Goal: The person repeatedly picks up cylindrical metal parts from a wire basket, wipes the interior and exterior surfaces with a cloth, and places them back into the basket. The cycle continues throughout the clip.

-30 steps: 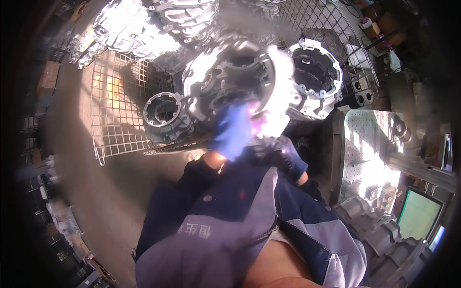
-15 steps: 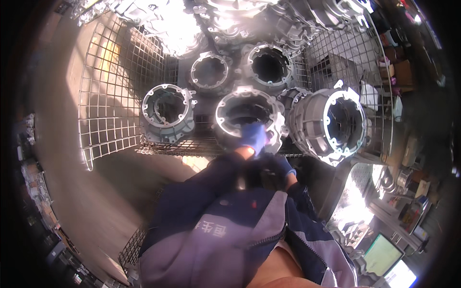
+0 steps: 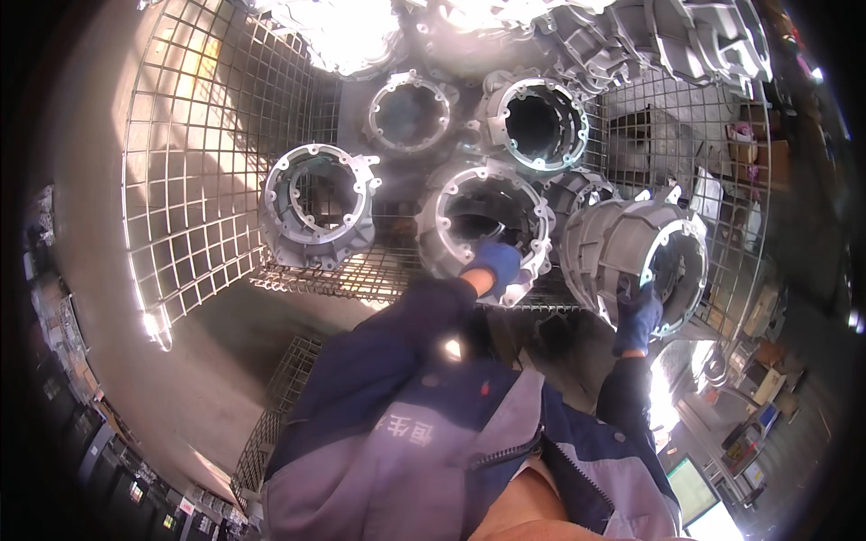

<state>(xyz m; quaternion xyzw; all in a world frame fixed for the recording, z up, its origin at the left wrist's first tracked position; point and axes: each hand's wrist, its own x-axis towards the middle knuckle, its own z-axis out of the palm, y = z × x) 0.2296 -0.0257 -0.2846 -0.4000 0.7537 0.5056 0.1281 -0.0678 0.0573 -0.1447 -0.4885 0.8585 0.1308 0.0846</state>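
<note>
Several grey cast-metal housings, round and hollow with bolt lugs around their rims, stand in a wire-mesh basket. My left hand (image 3: 494,264), in a blue glove, is closed over the near rim of the middle housing (image 3: 435,225); its fingertips are partly hidden inside the opening. At the right a larger housing (image 3: 591,248) lies tilted, its open end toward the right. My right hand (image 3: 638,317), also blue-gloved, grips the near edge of that open end. One more housing (image 3: 316,236) stands at the left, touched by neither hand.
Two housings stand behind, one with a dull round opening (image 3: 383,144) and one with a dark opening (image 3: 492,126). More castings (image 3: 672,41) are piled at the back under glare. Mesh walls (image 3: 194,180) rise at both sides. A lit screen (image 3: 693,491) is at the lower right.
My right hand has moved right, from near my body to the rim of the tilted housing. My left hand stays at the middle housing. The whole view has shifted slightly.
</note>
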